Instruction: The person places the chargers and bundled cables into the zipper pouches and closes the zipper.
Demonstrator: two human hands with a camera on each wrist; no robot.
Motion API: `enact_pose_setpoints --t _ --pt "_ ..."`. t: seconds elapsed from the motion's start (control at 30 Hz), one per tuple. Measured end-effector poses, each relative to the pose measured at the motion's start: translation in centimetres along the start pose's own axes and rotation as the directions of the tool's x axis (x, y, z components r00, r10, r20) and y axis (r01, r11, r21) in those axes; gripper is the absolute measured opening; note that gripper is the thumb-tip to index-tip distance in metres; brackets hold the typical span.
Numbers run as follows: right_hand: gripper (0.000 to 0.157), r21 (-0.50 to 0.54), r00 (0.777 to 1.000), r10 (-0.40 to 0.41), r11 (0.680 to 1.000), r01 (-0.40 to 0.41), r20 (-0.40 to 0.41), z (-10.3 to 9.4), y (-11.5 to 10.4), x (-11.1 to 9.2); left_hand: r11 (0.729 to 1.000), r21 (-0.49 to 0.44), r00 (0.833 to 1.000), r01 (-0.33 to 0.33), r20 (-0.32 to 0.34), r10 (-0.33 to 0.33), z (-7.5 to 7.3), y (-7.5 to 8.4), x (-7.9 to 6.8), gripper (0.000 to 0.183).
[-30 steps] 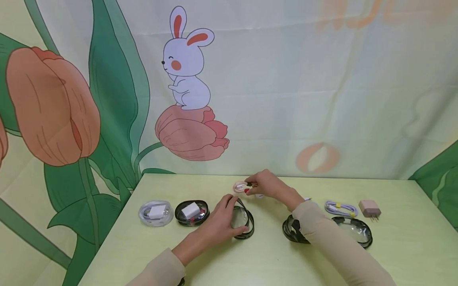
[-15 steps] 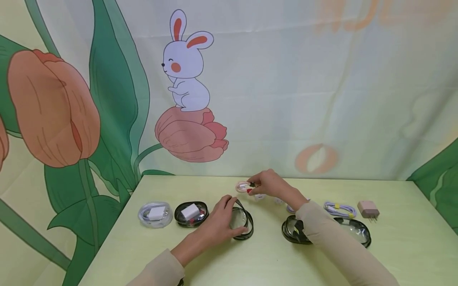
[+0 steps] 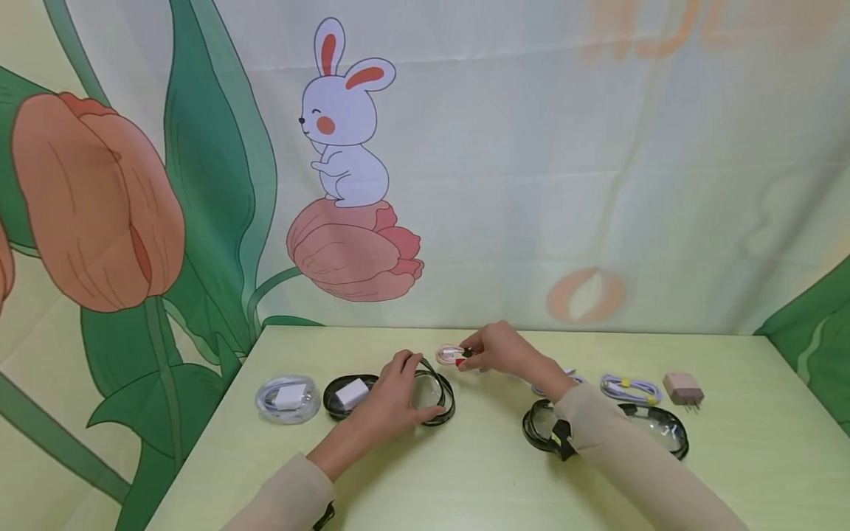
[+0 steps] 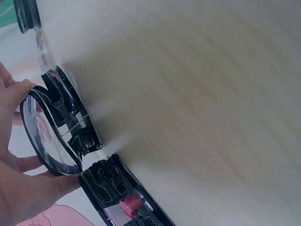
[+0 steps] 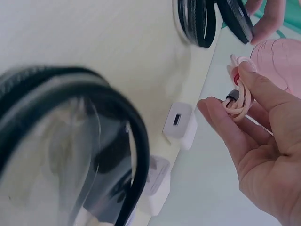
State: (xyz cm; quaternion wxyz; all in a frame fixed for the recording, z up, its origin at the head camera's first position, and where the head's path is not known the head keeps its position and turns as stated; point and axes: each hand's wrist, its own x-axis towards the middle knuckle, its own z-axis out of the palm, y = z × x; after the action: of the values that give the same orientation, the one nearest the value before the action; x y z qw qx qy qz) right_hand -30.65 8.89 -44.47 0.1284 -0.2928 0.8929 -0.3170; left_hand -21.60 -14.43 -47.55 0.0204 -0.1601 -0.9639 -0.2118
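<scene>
My left hand (image 3: 398, 394) grips a round clear pouch with black zipped edges (image 3: 448, 402) at opposite sides of its rim. The left wrist view shows its clear face (image 4: 35, 129) tilted up between the fingers and thumb. Just beyond it, my right hand (image 3: 501, 350) pinches a coiled pale pink charging cable (image 3: 448, 355), bundled with a red tie and a dark tie. In the right wrist view the cable's loops (image 5: 242, 103) lie between thumb and fingertips, off to the side of a white charger plug (image 5: 181, 122).
Left of the hands lie a clear pouch (image 3: 268, 402) and a black-edged one (image 3: 332, 409), each showing a white charger. At right are two more black-edged pouches, one near the sleeve (image 3: 531, 428), a lilac cable (image 3: 631, 389) and a pink charger (image 3: 684, 387). A printed cloth (image 3: 498, 184) hangs behind the table.
My left hand has shifted left and slightly back with the black-edged pouch, now overlapping the neighbouring pouch in view. The right hand keeps its pinch on the cable, nearly in place.
</scene>
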Motion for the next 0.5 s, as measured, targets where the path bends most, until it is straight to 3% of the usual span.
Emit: enact_pose_setpoints --t 0.17,0.33,0.5 --pt "0.032 0.074 0.999 0.045 0.996 -0.046 0.012 0.7 -0.8 -0.5 1.0 0.009 1.0 -0.019 0.002 0.019 0.4 -0.2 0.0 0.097" --pt "0.034 0.035 0.995 0.094 0.995 -0.095 0.021 1.4 -1.2 -0.8 1.0 0.012 1.0 -0.023 0.014 0.023 0.6 -0.2 -0.1 0.095" --pt "0.026 0.034 0.993 0.106 0.994 -0.108 0.054 1.9 -1.5 -1.1 1.0 -0.003 1.0 -0.003 0.008 0.003 0.5 -0.1 0.0 0.096"
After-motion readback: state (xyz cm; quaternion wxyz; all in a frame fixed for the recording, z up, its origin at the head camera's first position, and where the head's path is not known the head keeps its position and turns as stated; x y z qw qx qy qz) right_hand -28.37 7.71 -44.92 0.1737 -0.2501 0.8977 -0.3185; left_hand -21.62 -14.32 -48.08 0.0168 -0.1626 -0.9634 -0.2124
